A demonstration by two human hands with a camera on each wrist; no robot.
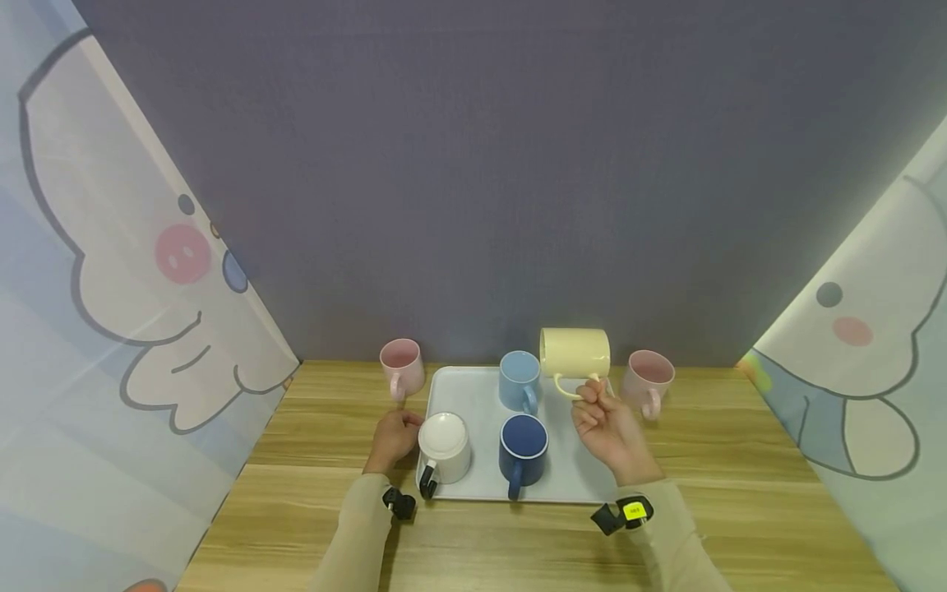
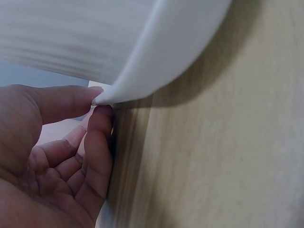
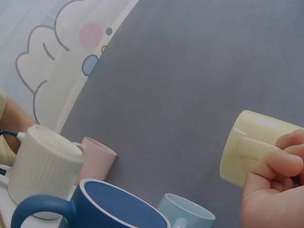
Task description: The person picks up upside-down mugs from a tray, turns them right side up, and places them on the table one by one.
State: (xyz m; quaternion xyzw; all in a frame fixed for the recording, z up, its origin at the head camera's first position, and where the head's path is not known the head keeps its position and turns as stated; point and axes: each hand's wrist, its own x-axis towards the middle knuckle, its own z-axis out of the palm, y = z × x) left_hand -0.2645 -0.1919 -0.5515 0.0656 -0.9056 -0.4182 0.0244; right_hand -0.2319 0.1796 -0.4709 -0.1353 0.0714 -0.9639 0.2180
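My right hand [image 1: 610,432] pinches the handle of a pale yellow mug [image 1: 574,352]. This mug lies sideways in the air above the back right of a white tray [image 1: 477,395], its mouth facing left. At the tray's left edge, my left hand [image 1: 394,437] pinches the rim between thumb and fingers, as the left wrist view shows. Beside that hand a white ribbed mug [image 1: 445,452] with a black-and-white handle stands base up on the tray. A dark blue mug [image 1: 523,448] stands at the front middle, and a light blue mug [image 1: 519,380] upright behind it.
A pink mug [image 1: 403,367] stands upright on the wooden table [image 1: 296,477], left of the tray. Another pink mug [image 1: 648,380] is at the tray's right, close behind my right hand. A grey panel [image 1: 473,181] rises behind the table, with printed curtains [image 1: 118,247] at the sides.
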